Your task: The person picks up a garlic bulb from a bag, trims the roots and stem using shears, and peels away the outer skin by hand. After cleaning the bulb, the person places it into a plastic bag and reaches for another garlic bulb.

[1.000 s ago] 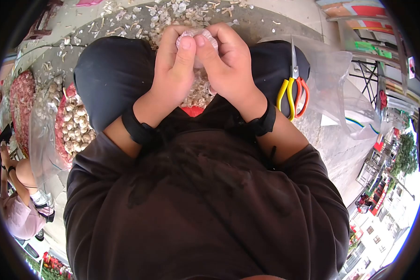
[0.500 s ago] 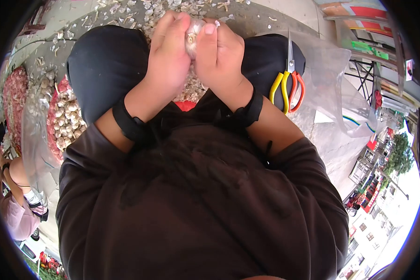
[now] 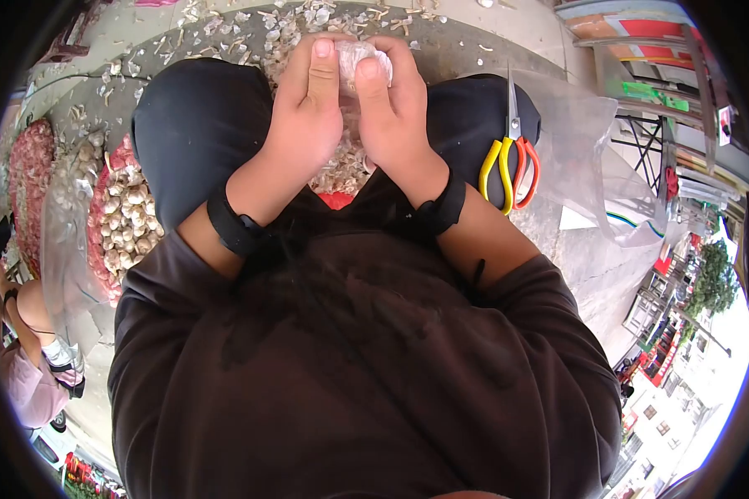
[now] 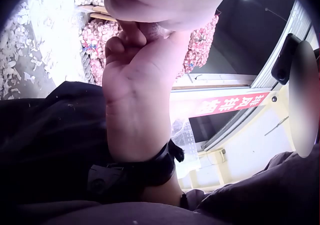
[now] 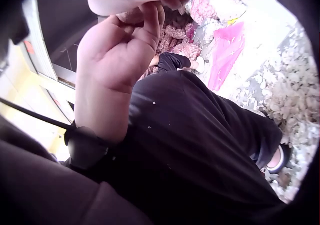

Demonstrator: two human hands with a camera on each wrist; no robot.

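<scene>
A whitish garlic bulb [image 3: 352, 58] is cupped between both hands above the lap in the head view. My left hand [image 3: 310, 112] holds it from the left, its thumb upright beside the bulb. From the right, my right hand [image 3: 395, 116] grips it with the thumb across its near face and fingers curled behind. A pale flap of papery skin [image 3: 384, 65] stands out by the right thumb. Both wrist views show the hands pressed close together, with the bulb mostly hidden by palms and fingers.
Scissors [image 3: 514, 129] with yellow and red handles lie at the right knee. Garlic scraps [image 3: 341, 172] are heaped between the legs, and peelings [image 3: 291, 17] litter the floor ahead. At left stands a red mesh bag of garlic bulbs [image 3: 129, 220]. Clear plastic sheeting [image 3: 578, 133] is at right.
The bulb has turned in the hands; its round end faced the camera half a second ago. The left thumb, on the bulb one second ago, now stands beside it. Loose skin now shows at right.
</scene>
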